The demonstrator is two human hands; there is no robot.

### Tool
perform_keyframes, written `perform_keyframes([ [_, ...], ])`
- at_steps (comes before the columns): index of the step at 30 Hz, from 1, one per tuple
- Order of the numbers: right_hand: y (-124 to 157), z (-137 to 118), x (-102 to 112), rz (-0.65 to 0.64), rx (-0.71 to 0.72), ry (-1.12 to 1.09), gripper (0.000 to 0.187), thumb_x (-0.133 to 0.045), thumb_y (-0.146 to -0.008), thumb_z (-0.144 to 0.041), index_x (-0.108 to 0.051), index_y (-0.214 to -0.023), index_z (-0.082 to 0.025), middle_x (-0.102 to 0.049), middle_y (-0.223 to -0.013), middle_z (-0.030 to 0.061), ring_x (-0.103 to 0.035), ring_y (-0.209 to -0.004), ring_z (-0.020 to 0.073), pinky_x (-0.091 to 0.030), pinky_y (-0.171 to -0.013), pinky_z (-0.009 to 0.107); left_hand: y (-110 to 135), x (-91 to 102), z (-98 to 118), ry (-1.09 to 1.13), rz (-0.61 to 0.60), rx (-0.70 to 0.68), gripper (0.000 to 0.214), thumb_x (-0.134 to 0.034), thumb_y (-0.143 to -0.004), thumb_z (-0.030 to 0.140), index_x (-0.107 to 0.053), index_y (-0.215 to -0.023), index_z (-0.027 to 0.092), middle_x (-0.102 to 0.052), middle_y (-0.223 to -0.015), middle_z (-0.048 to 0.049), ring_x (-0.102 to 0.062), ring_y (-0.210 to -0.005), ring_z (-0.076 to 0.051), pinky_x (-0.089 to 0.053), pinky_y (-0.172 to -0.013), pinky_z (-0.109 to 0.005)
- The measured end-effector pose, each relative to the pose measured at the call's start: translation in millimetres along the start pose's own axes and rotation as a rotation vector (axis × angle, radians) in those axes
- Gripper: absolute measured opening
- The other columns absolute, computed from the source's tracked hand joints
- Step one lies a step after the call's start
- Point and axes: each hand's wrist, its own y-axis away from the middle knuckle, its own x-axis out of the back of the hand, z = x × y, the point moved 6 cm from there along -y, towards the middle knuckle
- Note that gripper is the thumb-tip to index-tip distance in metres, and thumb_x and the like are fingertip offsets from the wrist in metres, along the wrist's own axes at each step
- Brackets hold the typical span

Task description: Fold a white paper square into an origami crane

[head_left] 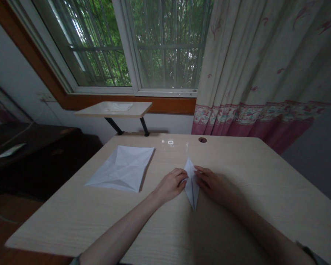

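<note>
A white sheet of paper folded into a narrow diamond (192, 189) lies on the desk, its points facing the window and me, with a seam down the middle. My left hand (173, 184) grips its left edge, fingers curled with the thumb below. On the opposite side, my right hand (211, 183) touches the right edge with its fingers stretched out and slightly apart. To the left of my left hand lies a larger creased white paper sheet (124, 168), opened out, with crossing fold lines and slightly raised edges.
The pale wooden desk (251, 165) has a round cable hole (202, 140) near its back edge. A small raised shelf (93, 110) at the back left bears some white paper (118, 106). A patterned curtain (237, 73) hangs behind. A dark cabinet (44, 136) stands left.
</note>
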Motion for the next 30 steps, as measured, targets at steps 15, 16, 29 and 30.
perform_keyframes([
  [15, 5, 6, -4, 0.035, 0.073, 0.035, 0.048, -0.042, -0.093, -0.012, -0.054, -0.138, -0.026, -0.061, -0.136, 0.0081, -0.056, -0.126, 0.0224, -0.047, -0.106, 0.048, 3, 0.0, 17, -0.141, -0.114, -0.111, 0.026, -0.053, -0.098, 0.029, -0.070, -0.117, 0.029, -0.064, -0.115, -0.0040, -0.059, -0.107, -0.021, -0.050, -0.094, -0.035],
  [16, 6, 8, -5, 0.043, 0.083, 0.032, 0.053, -0.040, -0.091, -0.008, -0.053, -0.139, -0.027, -0.060, -0.137, 0.0079, -0.055, -0.126, 0.0219, -0.047, -0.106, 0.048, 3, -0.3, 18, -0.147, -0.116, -0.120, 0.025, -0.054, -0.098, 0.031, -0.071, -0.117, 0.030, -0.064, -0.115, -0.0039, -0.058, -0.108, -0.021, -0.050, -0.095, -0.035],
  [29, 6, 8, 1, 0.050, 0.064, 0.096, 0.045, -0.046, -0.087, -0.006, -0.068, -0.121, -0.023, -0.064, -0.132, 0.0084, -0.058, -0.122, 0.0234, -0.048, -0.105, 0.048, 3, 1.5, 14, -0.242, 0.001, -0.139, 0.039, -0.074, -0.078, 0.058, -0.077, -0.102, 0.028, -0.069, -0.117, -0.0037, -0.063, -0.108, -0.026, -0.048, -0.096, -0.041],
  [30, 5, 6, 2, 0.049, 0.066, 0.097, 0.044, -0.046, -0.086, -0.005, -0.069, -0.120, -0.023, -0.064, -0.132, 0.0084, -0.058, -0.122, 0.0235, -0.048, -0.105, 0.048, 3, 1.7, 14, -0.242, 0.010, -0.145, 0.040, -0.076, -0.076, 0.058, -0.077, -0.101, 0.027, -0.069, -0.117, -0.0037, -0.064, -0.108, -0.026, -0.048, -0.095, -0.041],
])
